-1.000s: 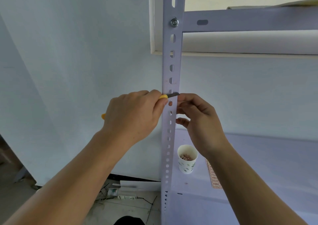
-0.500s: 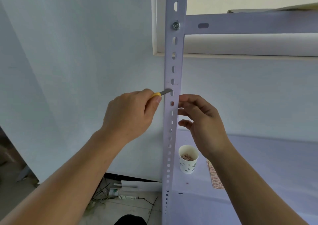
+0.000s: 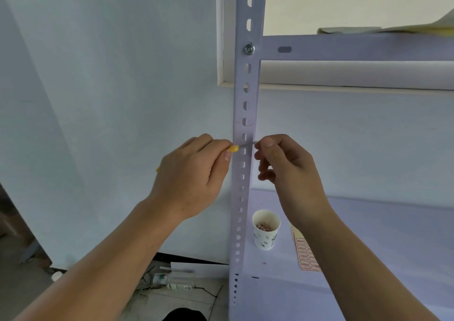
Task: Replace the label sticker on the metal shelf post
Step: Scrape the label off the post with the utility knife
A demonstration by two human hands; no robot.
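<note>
A white perforated metal shelf post (image 3: 245,94) runs upright through the middle of the view. My left hand (image 3: 194,173) grips a yellow-handled knife (image 3: 234,148) whose thin grey blade lies across the post's face at hand height. My right hand (image 3: 285,166) is just right of the post, its thumb and forefinger pinched at the blade's tip; whether they hold a scrap of sticker I cannot tell. No label shows on the post itself. A sheet of red-bordered label stickers (image 3: 305,254) lies on the lower shelf, partly hidden by my right forearm.
A paper cup (image 3: 265,232) with peeled scraps inside stands on the lower shelf (image 3: 368,247) beside the post. An upper shelf beam (image 3: 356,48) is bolted to the post. Bottles and cables lie on the floor at lower left. A pale wall stands behind.
The blade swung back across the post towards my right fingertips after pulling left half a second ago. My right hand rose slightly and pinched at the blade tip.
</note>
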